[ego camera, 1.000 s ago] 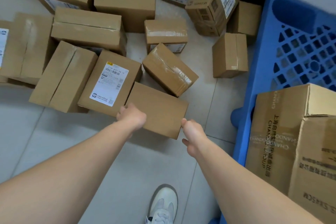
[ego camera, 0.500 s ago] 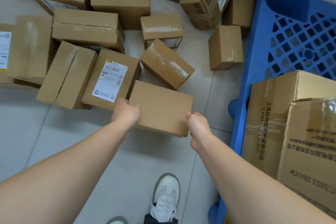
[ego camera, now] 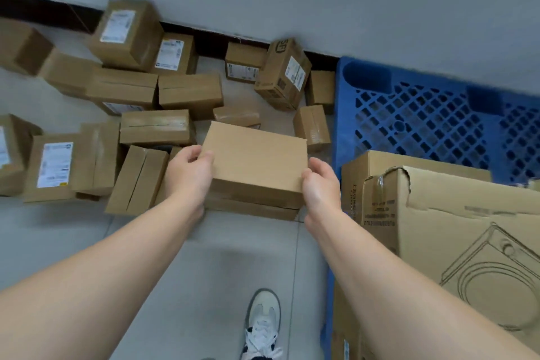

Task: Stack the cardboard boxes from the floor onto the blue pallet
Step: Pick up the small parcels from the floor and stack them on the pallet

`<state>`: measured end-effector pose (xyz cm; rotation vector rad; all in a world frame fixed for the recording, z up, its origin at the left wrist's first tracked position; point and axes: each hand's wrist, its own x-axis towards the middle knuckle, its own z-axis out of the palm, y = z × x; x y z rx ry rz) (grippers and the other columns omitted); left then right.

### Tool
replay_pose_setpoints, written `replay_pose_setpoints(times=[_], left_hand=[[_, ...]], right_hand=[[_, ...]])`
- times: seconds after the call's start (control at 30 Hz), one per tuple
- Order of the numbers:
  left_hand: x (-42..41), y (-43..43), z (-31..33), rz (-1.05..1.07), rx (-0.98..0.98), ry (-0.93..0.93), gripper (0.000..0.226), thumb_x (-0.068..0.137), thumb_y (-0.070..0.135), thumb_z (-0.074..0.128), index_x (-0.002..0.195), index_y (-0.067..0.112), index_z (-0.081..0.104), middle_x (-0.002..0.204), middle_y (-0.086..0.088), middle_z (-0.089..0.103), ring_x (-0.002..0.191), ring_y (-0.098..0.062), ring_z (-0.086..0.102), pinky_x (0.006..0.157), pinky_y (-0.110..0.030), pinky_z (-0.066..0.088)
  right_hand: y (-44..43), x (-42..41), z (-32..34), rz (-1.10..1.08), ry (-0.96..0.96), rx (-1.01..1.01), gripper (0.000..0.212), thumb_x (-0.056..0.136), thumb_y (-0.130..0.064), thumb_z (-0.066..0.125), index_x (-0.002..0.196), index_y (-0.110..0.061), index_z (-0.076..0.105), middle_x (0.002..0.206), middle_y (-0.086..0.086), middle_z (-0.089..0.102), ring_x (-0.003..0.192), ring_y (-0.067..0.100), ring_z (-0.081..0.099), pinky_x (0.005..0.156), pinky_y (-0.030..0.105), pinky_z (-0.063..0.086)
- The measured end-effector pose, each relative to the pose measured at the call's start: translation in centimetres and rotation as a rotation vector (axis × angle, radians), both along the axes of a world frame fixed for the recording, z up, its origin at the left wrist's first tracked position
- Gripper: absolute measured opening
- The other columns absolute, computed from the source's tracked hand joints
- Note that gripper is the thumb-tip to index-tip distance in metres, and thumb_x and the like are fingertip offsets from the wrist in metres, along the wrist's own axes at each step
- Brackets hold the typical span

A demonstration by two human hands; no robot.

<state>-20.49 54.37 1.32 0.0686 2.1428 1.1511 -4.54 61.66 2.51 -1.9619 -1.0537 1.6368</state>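
Box: left hand, right hand curled round its ends. Risk: shallow grip slips; snag on carton at 3 o'clock, short of pallet.

A white shoe stands on grey floor.

Matt brown cardboard box (plain, unlabelled), blue plastic lattice pallet, smooth grey floor tiles
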Motion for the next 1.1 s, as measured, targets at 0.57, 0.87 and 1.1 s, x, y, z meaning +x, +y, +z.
replay_pose_setpoints(times=[0.57, 0.87, 1.1], left_hand=[[10.4, 2.6, 18.2, -0.237, 0.301, 0.011, 0.036, 0.095, 0.033, 0.053, 0.128, 0.021, 0.060, 0.122, 0.007, 0.058, 0.107, -0.012, 0.046, 0.090, -0.027, 0.035], [20.3, 2.8, 17.7, -0.553, 0.222, 0.080, 0.042, 0.093, 0.035, 0.054, 0.131, 0.020, 0.045, 0.130, -0.001, 0.055, 0.104, -0.016, 0.049, 0.081, -0.031, 0.037], [30.1, 3.9, 18.2, -0.750, 0.305, -0.038, 0.054, 0.088, 0.056, 0.051, 0.139, 0.035, 0.047, 0.136, 0.002, 0.049, 0.118, -0.019, 0.049, 0.086, -0.032, 0.041]], right_hand=[[-1.6, 12.5, 17.4, -0.137, 0.049, 0.317, 0.052, 0.096, -0.018, 0.056, 0.144, -0.031, 0.040, 0.147, -0.002, 0.040, 0.120, 0.009, 0.039, 0.097, 0.026, 0.032], [-2.2, 23.2, 17.7, -0.374, -0.060, 0.337, 0.035, 0.091, -0.034, 0.063, 0.122, -0.024, 0.051, 0.126, 0.002, 0.055, 0.106, 0.017, 0.054, 0.088, 0.031, 0.043], [-3.1, 33.9, 16.8, -0.542, 0.024, 0.197, 0.028, 0.089, -0.039, 0.063, 0.110, -0.019, 0.061, 0.103, 0.002, 0.064, 0.091, 0.021, 0.061, 0.071, 0.032, 0.051]])
